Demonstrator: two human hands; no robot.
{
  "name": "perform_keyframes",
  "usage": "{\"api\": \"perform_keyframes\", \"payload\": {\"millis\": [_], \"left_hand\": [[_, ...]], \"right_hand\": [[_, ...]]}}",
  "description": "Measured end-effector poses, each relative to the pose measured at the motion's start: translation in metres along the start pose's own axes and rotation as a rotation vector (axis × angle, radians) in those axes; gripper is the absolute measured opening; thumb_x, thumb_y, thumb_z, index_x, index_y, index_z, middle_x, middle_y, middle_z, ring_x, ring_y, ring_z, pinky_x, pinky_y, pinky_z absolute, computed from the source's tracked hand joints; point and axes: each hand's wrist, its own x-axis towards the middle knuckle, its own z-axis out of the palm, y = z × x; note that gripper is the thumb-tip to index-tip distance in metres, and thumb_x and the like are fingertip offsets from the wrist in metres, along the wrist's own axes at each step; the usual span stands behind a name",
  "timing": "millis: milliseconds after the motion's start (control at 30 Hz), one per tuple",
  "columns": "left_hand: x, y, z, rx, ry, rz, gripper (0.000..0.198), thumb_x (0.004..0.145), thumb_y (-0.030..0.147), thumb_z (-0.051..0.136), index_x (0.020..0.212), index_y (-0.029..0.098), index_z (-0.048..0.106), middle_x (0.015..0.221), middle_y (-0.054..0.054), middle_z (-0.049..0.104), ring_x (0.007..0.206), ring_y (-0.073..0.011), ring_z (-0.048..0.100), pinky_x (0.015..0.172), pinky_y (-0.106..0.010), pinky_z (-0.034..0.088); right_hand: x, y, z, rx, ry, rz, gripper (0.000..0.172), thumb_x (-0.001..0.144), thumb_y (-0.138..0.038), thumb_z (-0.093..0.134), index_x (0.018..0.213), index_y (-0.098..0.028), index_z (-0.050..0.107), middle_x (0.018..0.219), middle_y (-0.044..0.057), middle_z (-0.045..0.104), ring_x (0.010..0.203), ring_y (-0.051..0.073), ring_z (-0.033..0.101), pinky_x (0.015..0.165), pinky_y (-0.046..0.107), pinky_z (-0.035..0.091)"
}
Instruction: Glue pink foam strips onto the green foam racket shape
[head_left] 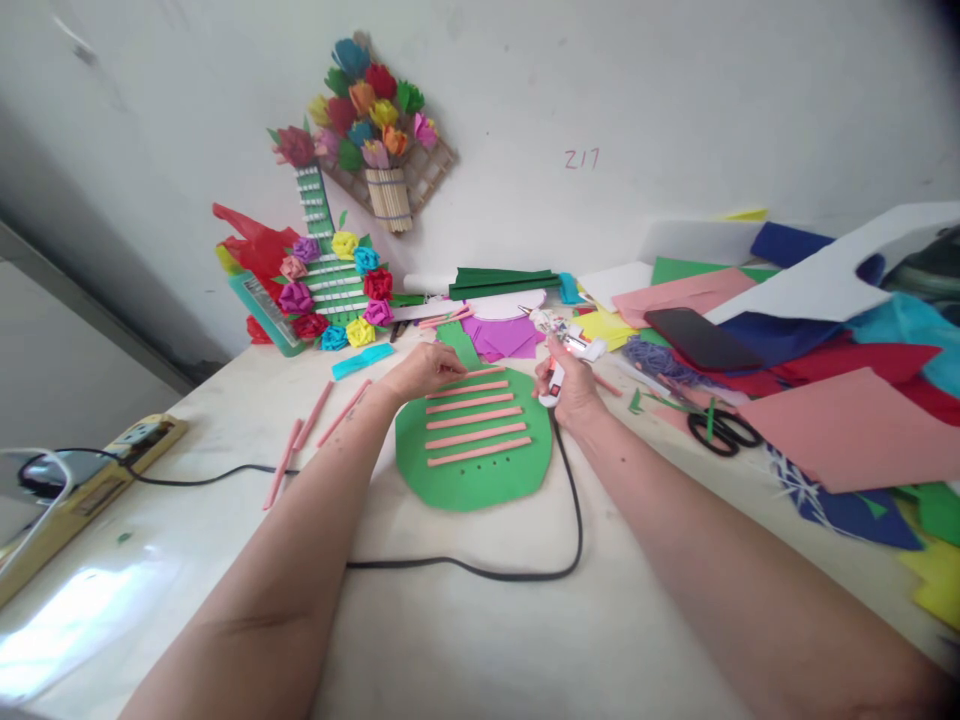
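Farthest slim pink paper strip (486, 373) runs left-to-right on rounded green paper sheet (480, 490), bench (465, 650); left hand (427, 372) nearer, fingers at its left end, can't tell if pinching; right hand (576, 388) wrapped round white plastic glue gun (577, 346).

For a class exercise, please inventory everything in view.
Green cutout: 1, green, centre
Pink strips: 6 visible, pink, on cutout
Loose strips: 3, pink, left
Glue gun: 1, white, centre right
Cord: count unclear, black, left and front
Scissors: 1, black handles, right
Phone: 1, black, right
Papers: many, multicoloured, right and back
Cyan strip: 1, cyan, left
Power strip: 1, cream, far left
Flowered guitar: 1, multicoloured, back left
Flower basket: 1, multicoloured, wall
Number: 1, red, wall
Table: 1, white, beneath
Left hand: 1, bare, at top strip
Right hand: 1, bare, holding glue gun
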Motion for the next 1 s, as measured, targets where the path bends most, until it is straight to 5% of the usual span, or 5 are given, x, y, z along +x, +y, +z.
{"api": "perform_keyframes", "payload": {"millis": [1000], "left_hand": [[-0.0001,-0.0049,0.0003,-0.094,-0.006,-0.054,0.019,0.071,0.029,0.057,0.073,0.015,0.070,0.076,-0.003,0.067,0.066,-0.0112,0.058,0.063,-0.019,0.042]], "right_hand": [[-0.0005,0.0010,0.0002,-0.011,-0.011,0.010,0.042,0.060,-0.053,0.065,0.049,-0.018,0.043,0.040,-0.006,0.048,0.025,0.005,0.037,0.028,0.021,0.036]]}}
